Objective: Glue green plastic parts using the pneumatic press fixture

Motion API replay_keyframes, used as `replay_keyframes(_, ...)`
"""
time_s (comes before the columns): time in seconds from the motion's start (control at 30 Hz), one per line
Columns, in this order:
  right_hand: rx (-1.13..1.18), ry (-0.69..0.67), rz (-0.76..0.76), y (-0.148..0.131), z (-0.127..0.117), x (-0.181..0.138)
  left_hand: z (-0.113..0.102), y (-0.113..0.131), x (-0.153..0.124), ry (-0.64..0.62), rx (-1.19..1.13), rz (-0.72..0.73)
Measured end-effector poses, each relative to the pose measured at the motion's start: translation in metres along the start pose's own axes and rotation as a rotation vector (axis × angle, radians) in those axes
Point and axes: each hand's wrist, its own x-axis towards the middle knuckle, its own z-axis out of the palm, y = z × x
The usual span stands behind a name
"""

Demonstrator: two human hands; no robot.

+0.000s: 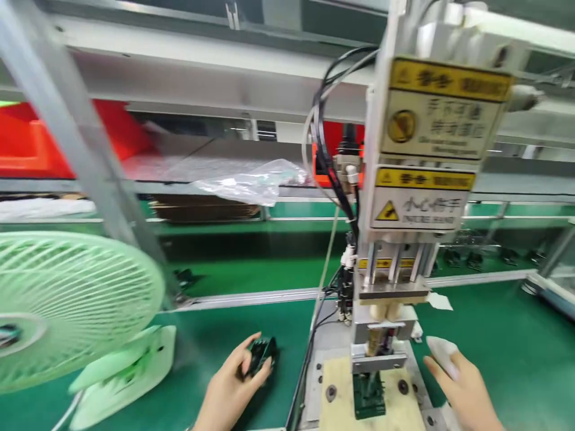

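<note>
My left hand (233,383) is low in the middle, fingers closed around a small dark green and black part (259,353) just above the green mat. My right hand (462,386) is at the lower right, beside the press machine (417,179), with white tape or a cot on a fingertip; it holds nothing that I can see. Under the press head, a dark green part (369,395) sits in a fixture on a pale base plate (335,413). The press carries yellow warning labels (442,108).
A pale green desk fan (67,305) fills the lower left. A green conveyor belt (251,272) runs across behind the mat. Black cables (330,173) hang at the press's left side. A clear plastic bag (251,182) and red bins (27,143) lie on the rear shelf.
</note>
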Motion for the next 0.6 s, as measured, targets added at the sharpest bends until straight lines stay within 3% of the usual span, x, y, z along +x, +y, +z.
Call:
replay_keyframes(0.13,0.073,-0.051,-0.050,-0.016,0.002,-0.002,-0.001,0.006,-0.007,-0.094,0.024,0.066)
replay_keyframes(0.3,0.066,-0.080,-0.069,-0.019,-0.002,0.000,-0.002,0.013,-0.001,-0.244,0.023,-0.007)
replay_keyframes(0.47,0.013,-0.091,-0.062,-0.015,-0.009,-0.002,-0.006,0.027,-0.007,-0.299,-0.005,0.051)
replay_keyframes(0.6,-0.085,-0.085,-0.038,-0.009,-0.014,-0.003,-0.002,0.032,-0.013,-0.277,-0.086,0.016)
